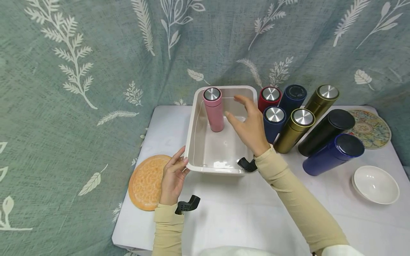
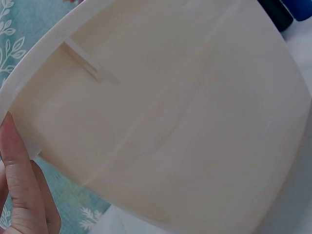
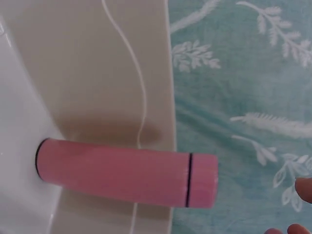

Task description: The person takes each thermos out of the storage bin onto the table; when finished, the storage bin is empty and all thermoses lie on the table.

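A pink thermos bottle (image 1: 215,112) with a silver lid top stands upright in the back left of a white plastic bin (image 1: 192,142). My right hand (image 1: 250,124) is over the bin, thumb and fingers spread apart, to the right of the bottle and not touching it. In the right wrist view the same pink thermos bottle (image 3: 117,173) shows its full length, with only fingertips (image 3: 304,189) at the right edge. My left hand (image 1: 173,176) holds the bin's front left corner at the rim. The left wrist view shows the bin's outer wall (image 2: 170,122) beside the fingers (image 2: 22,180).
Right of the bin stand several more thermos bottles: red (image 1: 269,99), dark blue (image 1: 273,122), gold (image 1: 294,131), black (image 1: 326,131) and bright blue (image 1: 333,154). A white bowl (image 1: 376,185) and a patterned round mat (image 1: 368,128) lie farther right. An orange round mat (image 1: 147,183) lies at left.
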A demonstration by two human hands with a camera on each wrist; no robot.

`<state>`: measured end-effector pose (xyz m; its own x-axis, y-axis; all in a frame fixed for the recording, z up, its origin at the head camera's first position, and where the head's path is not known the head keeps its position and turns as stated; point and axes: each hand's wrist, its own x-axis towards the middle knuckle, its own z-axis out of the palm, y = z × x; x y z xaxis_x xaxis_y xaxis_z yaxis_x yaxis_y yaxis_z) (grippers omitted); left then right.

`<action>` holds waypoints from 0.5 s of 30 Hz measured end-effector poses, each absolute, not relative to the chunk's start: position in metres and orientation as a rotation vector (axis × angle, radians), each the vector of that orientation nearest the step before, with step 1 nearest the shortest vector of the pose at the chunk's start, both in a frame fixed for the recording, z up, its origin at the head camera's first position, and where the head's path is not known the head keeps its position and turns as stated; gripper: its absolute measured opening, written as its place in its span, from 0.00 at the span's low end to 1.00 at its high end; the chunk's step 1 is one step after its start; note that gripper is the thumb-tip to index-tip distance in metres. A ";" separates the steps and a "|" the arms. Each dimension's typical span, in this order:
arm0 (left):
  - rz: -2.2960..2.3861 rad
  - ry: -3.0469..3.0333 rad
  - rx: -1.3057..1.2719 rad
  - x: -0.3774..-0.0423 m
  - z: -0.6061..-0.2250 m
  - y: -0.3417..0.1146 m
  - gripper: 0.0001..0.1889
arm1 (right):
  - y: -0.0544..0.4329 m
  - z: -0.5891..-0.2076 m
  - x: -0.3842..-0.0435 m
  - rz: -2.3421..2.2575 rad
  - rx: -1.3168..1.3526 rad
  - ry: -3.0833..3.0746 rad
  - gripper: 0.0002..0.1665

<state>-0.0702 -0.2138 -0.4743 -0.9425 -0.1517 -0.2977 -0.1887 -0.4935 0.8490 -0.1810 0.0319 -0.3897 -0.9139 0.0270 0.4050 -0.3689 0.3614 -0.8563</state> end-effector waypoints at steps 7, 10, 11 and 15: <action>2.657 1.558 -0.535 -0.070 -0.475 -0.214 0.27 | 0.022 -0.400 -0.202 1.645 0.235 -2.352 0.32; 2.656 1.559 -0.533 -0.070 -0.475 -0.215 0.27 | 0.019 -0.406 -0.208 1.676 0.232 -2.385 0.34; 2.655 1.561 -0.530 -0.070 -0.475 -0.215 0.27 | 0.017 -0.408 -0.209 1.681 0.236 -2.396 0.35; 2.643 1.567 -0.524 -0.070 -0.475 -0.215 0.27 | 0.014 -0.416 -0.213 1.683 0.252 -2.465 0.42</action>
